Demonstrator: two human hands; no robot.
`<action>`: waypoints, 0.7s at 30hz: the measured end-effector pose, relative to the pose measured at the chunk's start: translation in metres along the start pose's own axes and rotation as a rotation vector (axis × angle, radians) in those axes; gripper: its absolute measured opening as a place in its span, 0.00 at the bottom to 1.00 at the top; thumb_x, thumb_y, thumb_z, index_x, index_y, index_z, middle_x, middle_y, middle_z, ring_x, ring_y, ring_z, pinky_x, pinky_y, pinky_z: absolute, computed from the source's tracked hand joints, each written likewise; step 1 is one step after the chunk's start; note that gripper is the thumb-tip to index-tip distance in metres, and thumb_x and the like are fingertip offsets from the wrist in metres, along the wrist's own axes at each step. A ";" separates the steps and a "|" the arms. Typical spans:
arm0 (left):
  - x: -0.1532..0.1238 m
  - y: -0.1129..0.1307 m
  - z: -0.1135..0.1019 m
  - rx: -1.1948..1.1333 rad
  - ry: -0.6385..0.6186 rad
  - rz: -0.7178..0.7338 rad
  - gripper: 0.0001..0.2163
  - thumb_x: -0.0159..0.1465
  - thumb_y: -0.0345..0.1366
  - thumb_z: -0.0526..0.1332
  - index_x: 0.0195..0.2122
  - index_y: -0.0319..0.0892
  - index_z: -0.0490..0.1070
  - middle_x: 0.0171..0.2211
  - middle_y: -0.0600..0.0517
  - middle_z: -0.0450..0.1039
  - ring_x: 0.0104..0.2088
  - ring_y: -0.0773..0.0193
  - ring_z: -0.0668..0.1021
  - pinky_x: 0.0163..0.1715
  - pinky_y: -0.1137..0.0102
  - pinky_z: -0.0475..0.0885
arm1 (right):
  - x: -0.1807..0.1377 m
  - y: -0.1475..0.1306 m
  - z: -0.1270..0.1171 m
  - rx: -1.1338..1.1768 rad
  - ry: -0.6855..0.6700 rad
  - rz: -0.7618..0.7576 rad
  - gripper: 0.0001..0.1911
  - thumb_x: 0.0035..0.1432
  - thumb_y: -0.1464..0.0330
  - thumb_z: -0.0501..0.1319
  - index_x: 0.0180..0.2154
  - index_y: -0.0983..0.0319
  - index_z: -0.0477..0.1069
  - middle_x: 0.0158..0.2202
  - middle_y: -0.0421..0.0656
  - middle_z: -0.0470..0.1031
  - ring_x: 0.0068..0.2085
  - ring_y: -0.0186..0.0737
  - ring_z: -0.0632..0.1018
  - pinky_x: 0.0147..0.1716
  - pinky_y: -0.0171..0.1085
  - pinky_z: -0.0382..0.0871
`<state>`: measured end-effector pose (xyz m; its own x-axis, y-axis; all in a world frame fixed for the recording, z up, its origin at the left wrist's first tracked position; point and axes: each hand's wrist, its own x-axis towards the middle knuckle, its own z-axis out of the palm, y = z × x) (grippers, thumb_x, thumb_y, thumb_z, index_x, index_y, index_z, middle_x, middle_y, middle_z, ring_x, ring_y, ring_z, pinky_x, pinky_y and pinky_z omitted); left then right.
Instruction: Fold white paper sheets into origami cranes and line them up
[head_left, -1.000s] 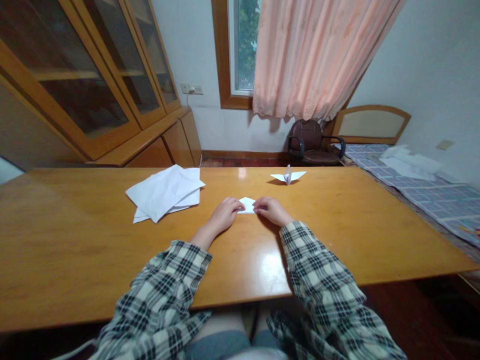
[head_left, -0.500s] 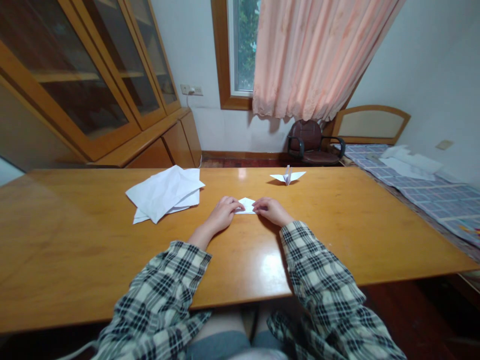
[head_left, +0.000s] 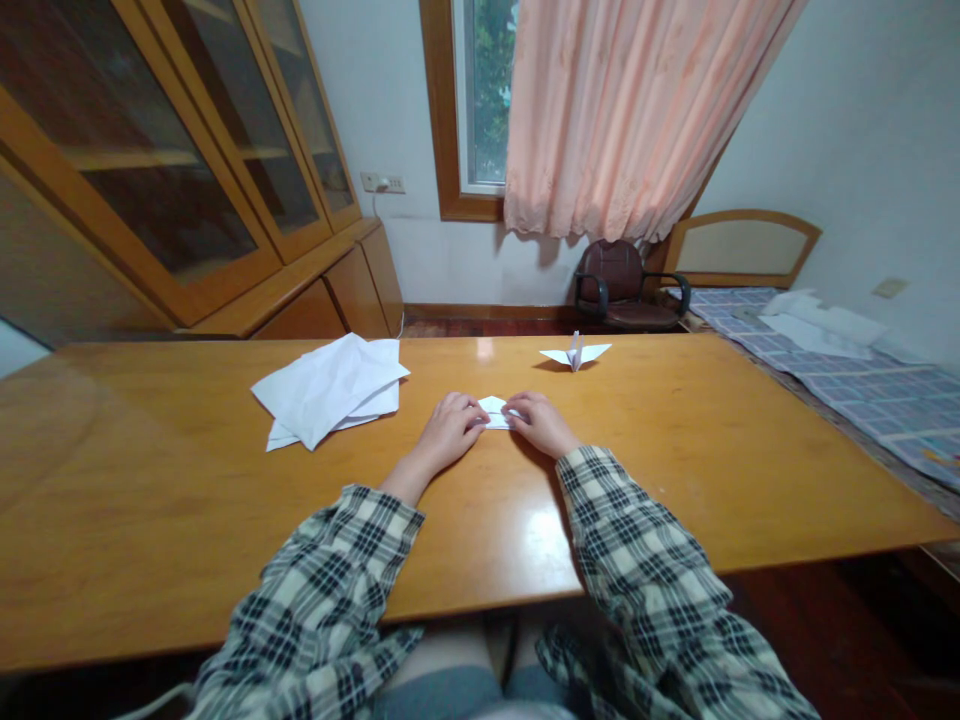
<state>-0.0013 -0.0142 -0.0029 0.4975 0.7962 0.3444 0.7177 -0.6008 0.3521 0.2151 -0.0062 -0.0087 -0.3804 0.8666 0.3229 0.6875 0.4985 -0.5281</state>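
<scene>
A small folded white paper (head_left: 495, 412) lies on the table (head_left: 480, 520), its pointed end facing away from me. My left hand (head_left: 453, 428) is closed with its fingertips on the paper's left side. From the other side, my right hand (head_left: 541, 423) presses curled fingers onto the right part. Fingers cover both ends, so only the middle and the tip show. Beyond my right hand stands a paper crane (head_left: 575, 354) with its wings spread.
Several creased sheets of white paper (head_left: 330, 385) are stacked left of my hands. Past the table's far edge are a brown armchair (head_left: 611, 275) and a glass-door cabinet (head_left: 225, 190). A bed (head_left: 840, 370) with papers on it runs along the right.
Both hands have moved slightly inward over the folded paper, covering more of it. A fold line now shows across its middle. The crane and the stacked sheets stay where they were.
</scene>
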 end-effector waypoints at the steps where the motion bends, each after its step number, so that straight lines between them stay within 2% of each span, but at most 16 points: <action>1: 0.000 0.001 -0.001 0.021 0.007 0.005 0.07 0.63 0.34 0.60 0.38 0.46 0.77 0.42 0.49 0.71 0.47 0.56 0.68 0.49 0.60 0.65 | 0.000 0.000 0.000 -0.021 -0.004 0.000 0.10 0.58 0.73 0.60 0.41 0.63 0.78 0.44 0.48 0.77 0.46 0.43 0.73 0.49 0.41 0.64; 11: -0.001 0.008 -0.005 0.141 -0.032 0.038 0.13 0.68 0.38 0.54 0.40 0.44 0.79 0.37 0.47 0.71 0.40 0.58 0.69 0.40 0.64 0.65 | -0.002 -0.003 -0.007 -0.113 -0.040 0.029 0.10 0.60 0.71 0.60 0.40 0.61 0.79 0.41 0.46 0.78 0.43 0.42 0.72 0.46 0.40 0.63; 16: 0.000 0.011 -0.006 0.243 0.016 0.001 0.14 0.67 0.43 0.55 0.37 0.46 0.79 0.36 0.47 0.68 0.41 0.56 0.68 0.41 0.61 0.64 | -0.002 -0.004 -0.008 -0.095 -0.048 0.076 0.09 0.59 0.71 0.60 0.38 0.61 0.80 0.38 0.46 0.77 0.41 0.41 0.74 0.44 0.38 0.64; 21: -0.001 0.007 -0.003 0.208 0.013 -0.070 0.14 0.66 0.46 0.56 0.42 0.46 0.77 0.38 0.47 0.71 0.42 0.55 0.69 0.42 0.60 0.63 | -0.001 -0.008 -0.008 -0.027 -0.090 0.044 0.10 0.59 0.71 0.60 0.38 0.61 0.80 0.35 0.45 0.80 0.39 0.41 0.76 0.43 0.38 0.65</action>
<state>0.0019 -0.0191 0.0021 0.4372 0.8338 0.3371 0.8361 -0.5149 0.1892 0.2149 -0.0118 0.0016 -0.4029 0.8867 0.2270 0.7207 0.4602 -0.5185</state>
